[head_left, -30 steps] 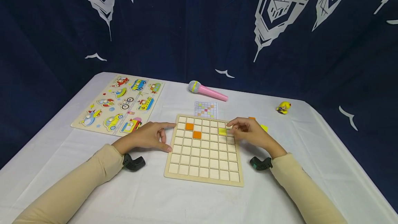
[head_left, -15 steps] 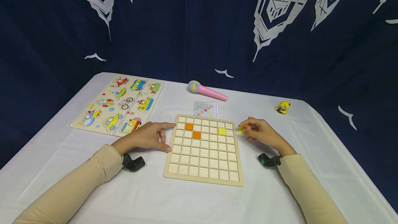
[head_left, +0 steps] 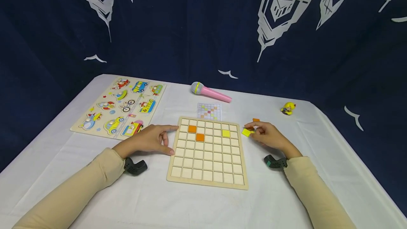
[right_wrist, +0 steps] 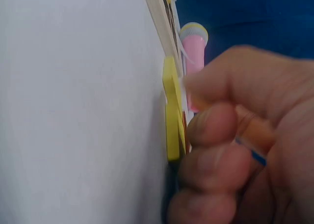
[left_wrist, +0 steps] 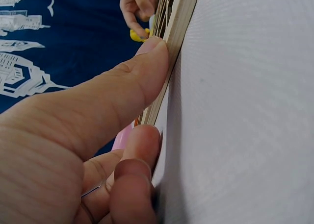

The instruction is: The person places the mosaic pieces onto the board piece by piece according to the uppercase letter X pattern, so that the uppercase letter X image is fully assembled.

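Note:
The wooden grid board [head_left: 206,183] lies mid-table, with two orange tiles [head_left: 200,137] and one yellow tile [head_left: 225,133] in its upper cells. My left hand [head_left: 147,140] rests at its left edge, index finger and thumb stretched apart. In the left wrist view the thumb [left_wrist: 122,82] presses on the board's side. Off the right edge, my right hand [head_left: 269,136] pinches at a loose yellow tile [head_left: 246,132] with curled fingers. The right wrist view has this tile [right_wrist: 170,77] overlapping a second yellow tile [right_wrist: 172,131], the nearest fingertip blurred.
An orange tile [head_left: 255,119] shows behind the right hand. Beyond the board lie a printed grid card [head_left: 208,111] and a pink microphone [head_left: 214,94]. A vehicle puzzle board [head_left: 109,116] is at the left; a small yellow-haired figurine [head_left: 288,108] stands at the right.
My right hand has drawn back rightward from the board's upper right cells to the loose yellow tiles. More of one tile shows at its fingertips. The left hand has stayed put.

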